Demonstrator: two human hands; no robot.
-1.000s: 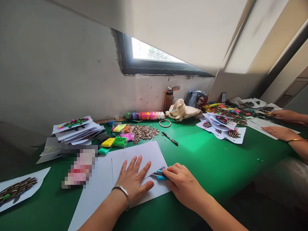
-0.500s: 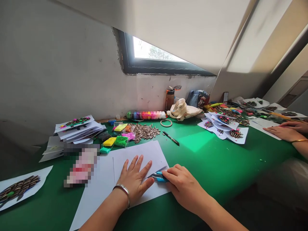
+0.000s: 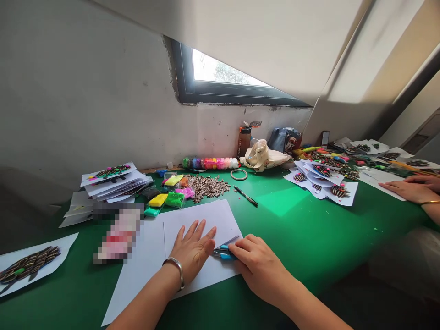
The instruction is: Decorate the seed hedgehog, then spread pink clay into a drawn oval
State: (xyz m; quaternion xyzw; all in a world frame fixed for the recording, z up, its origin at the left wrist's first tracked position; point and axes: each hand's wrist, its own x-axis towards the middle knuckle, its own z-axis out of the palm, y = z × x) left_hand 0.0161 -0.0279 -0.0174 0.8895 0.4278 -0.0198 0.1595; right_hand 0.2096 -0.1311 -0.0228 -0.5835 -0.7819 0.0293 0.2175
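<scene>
White paper sheets lie on the green table in front of me, with a smaller stack or folded piece of white paper on top. My left hand, a silver bangle at its wrist, presses flat on the paper with its fingers spread. In my right hand is a blue utility knife, its front end lying low over the paper and pointing left at my left thumb's side. A slit or raised edge shows in the paper just above the knife. My right palm hides the knife's rear end.
Sunflower seeds, coloured clay packets, a black pen and a tape roll lie beyond the paper. Seed-decorated sheets are piled at left, more at right. Another person's hand rests at far right.
My left thumb has drawn in closer to the fingers. My right hand and the utility knife have shifted slightly to the left across the paper.
</scene>
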